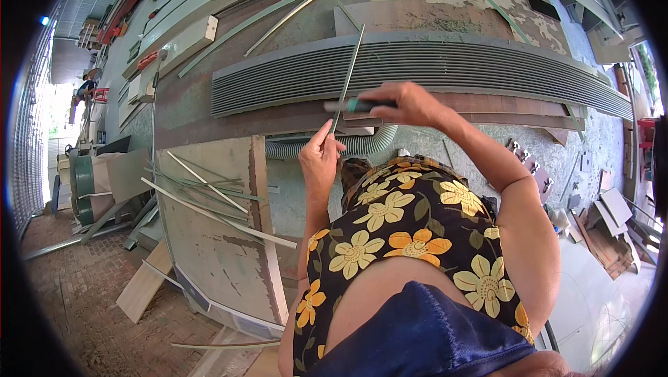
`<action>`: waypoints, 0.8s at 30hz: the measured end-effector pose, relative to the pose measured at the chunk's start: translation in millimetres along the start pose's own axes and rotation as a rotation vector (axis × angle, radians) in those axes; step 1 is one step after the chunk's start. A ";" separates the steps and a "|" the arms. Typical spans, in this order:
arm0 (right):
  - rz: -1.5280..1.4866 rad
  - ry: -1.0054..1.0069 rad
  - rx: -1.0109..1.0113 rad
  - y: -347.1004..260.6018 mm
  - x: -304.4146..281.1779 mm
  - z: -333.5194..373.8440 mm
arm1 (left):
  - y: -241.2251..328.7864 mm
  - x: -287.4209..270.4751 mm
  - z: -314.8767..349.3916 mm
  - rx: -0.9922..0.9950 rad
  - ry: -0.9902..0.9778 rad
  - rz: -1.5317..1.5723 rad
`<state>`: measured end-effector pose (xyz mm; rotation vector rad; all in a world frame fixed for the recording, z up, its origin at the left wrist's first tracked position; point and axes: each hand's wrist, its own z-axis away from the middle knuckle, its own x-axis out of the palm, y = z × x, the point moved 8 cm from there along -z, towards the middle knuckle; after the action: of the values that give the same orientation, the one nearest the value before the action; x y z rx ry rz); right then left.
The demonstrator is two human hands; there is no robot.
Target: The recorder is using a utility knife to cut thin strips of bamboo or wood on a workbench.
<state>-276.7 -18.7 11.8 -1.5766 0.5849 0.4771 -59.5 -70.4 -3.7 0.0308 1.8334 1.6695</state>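
My left hand (320, 160) pinches the near end of a thin, pale green-grey strip (353, 59), which slants away from me. The strip's far part lies across a long stack of dark grey, ridged boards (424, 64) on the workbench. Closed around a black and teal handle (372, 105) is my right hand (409, 104). The tool's grey front part is smeared by motion, so its exact kind cannot be made out; it crosses the strip just beyond my left fingertips.
Several loose strips (209, 192) lie on the worn side table (216, 265) at left. A corrugated hose (376, 142) runs under the bench's near edge. A red-handled tool (147, 60) rests at far left. A distant person (86, 88) is beyond it. Board offcuts (616, 213) lean at right.
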 end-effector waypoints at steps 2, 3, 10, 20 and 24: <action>0.005 -0.126 -0.044 -3.9 12.5 0.0 | -2.1 -0.3 -1.1 0.004 -0.008 0.009; 0.046 -0.063 -0.051 4.5 6.9 -4.0 | -2.9 0.3 -0.7 0.006 -0.014 0.018; 0.258 0.227 0.290 78.9 -66.2 -41.7 | -5.3 1.0 5.1 0.003 -0.025 0.105; 0.286 0.247 0.272 109.7 -71.3 -56.6 | -5.1 -2.7 5.6 -0.002 -0.022 0.085; 0.351 0.358 0.321 106.9 -104.0 -55.4 | -4.8 -11.2 5.1 0.020 0.004 0.097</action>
<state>-426.8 -69.6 -2.4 -1.2595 1.1655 0.3385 -46.3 -71.6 -3.0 0.1262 1.8779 1.7184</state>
